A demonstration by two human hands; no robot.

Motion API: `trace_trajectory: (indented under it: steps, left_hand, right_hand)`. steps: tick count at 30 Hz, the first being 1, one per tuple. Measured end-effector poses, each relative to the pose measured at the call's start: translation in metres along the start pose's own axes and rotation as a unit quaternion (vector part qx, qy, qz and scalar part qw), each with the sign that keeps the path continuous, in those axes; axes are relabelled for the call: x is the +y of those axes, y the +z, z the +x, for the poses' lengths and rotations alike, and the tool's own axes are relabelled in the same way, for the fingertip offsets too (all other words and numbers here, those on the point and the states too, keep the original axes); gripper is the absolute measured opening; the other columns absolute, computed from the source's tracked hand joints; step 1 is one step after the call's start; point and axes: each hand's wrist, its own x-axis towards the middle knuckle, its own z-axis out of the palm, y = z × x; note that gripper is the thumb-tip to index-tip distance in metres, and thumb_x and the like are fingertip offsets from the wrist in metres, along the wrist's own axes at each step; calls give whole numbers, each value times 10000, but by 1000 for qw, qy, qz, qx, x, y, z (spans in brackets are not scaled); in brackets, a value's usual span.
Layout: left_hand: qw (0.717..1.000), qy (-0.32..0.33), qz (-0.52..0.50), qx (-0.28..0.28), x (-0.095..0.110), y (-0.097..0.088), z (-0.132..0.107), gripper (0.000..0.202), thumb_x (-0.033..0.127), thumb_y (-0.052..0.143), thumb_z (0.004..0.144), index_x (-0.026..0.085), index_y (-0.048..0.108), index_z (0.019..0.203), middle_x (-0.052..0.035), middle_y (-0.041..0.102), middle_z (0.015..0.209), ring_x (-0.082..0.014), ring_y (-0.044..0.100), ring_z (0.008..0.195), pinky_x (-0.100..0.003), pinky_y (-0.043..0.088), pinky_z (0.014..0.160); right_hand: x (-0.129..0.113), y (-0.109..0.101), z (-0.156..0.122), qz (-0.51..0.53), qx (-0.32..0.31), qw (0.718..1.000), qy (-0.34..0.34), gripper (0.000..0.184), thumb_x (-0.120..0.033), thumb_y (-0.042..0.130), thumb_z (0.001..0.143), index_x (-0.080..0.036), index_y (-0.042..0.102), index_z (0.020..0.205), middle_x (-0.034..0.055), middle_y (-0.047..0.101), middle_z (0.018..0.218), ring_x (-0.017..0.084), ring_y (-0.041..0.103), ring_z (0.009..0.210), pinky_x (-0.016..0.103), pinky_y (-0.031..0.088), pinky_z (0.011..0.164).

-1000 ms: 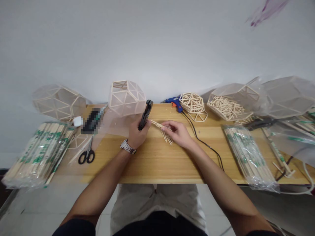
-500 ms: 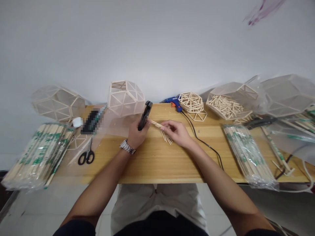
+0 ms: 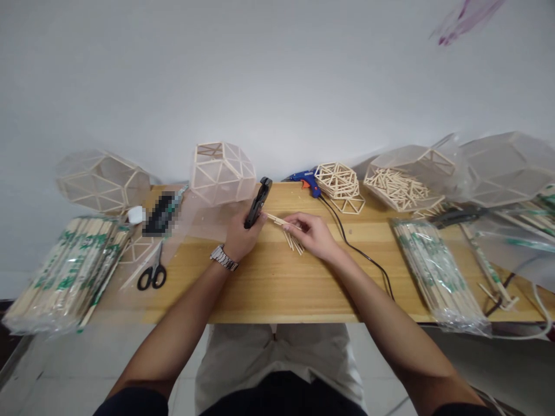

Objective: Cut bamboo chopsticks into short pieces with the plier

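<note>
My left hand (image 3: 241, 236) is wrapped round a black plier-like hand tool (image 3: 258, 202), its head pointing up and slightly right. In my right hand (image 3: 315, 234), thumb and fingers pinch thin wooden sticks (image 3: 276, 219), whose far ends reach the fingers of my left hand. Whether the tool's jaws touch the sticks cannot be made out. Just under my right fingers, several short cut sticks (image 3: 295, 244) lie loosely on the wooden table (image 3: 277, 289).
A blue glue gun (image 3: 309, 180) with a black cord lies behind my right hand, beside stacked wooden stick frames (image 3: 338, 180). Covered polyhedron frames (image 3: 223, 173) line the wall. Black-handled scissors (image 3: 152, 276) and bagged sticks (image 3: 65, 266) lie left; another bag (image 3: 440, 271) lies right.
The black tool in my left hand has tilted and shifted very slightly to the right. My right hand keeps its pinch on the sticks, nearly still.
</note>
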Motion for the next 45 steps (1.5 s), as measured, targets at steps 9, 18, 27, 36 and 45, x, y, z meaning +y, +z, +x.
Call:
trace_trajectory:
  steps: [9,18,27,36,45]
  left_hand:
    - [1000,8,6,-30,4,-1,-2,332,501,579,973,197,706,936,-18,650,712,-160,591,644,-296,459,612]
    - [986,59,146,-52,14,-6,-2,259,426,548,986,187,646,1003,-64,690,905,-209,625,844,-346,477,782]
    - [980,70,180,-53,17,-7,-4,304,389,528,994,185,604,1206,-105,709,1144,-253,643,1058,-400,492,926]
    - [973,86,196,-91,15,-4,-7,337,405,564,982,187,605,1236,-106,717,1164,-253,667,1054,-397,515,924]
    - [958,91,249,-114,15,-1,-9,305,390,568,977,180,624,1190,-115,730,1091,-270,685,981,-399,531,851]
  right_hand:
    - [-5,-5,2,56,47,997,39,382,-566,682,909,-191,714,974,43,695,777,176,587,655,298,442,605]
    - [-10,-10,-1,74,114,991,-7,394,-569,649,938,-180,701,972,33,674,758,150,549,623,281,400,567]
    - [-7,-8,-1,47,131,990,-29,358,-535,645,958,-188,725,993,42,703,786,175,622,683,301,472,632]
    - [-10,-6,-3,14,124,990,-59,248,-413,637,979,-182,725,981,41,696,773,171,592,661,295,446,607]
    - [-12,-6,-2,-7,124,989,-78,225,-390,643,975,-183,726,952,28,673,728,160,566,623,292,432,592]
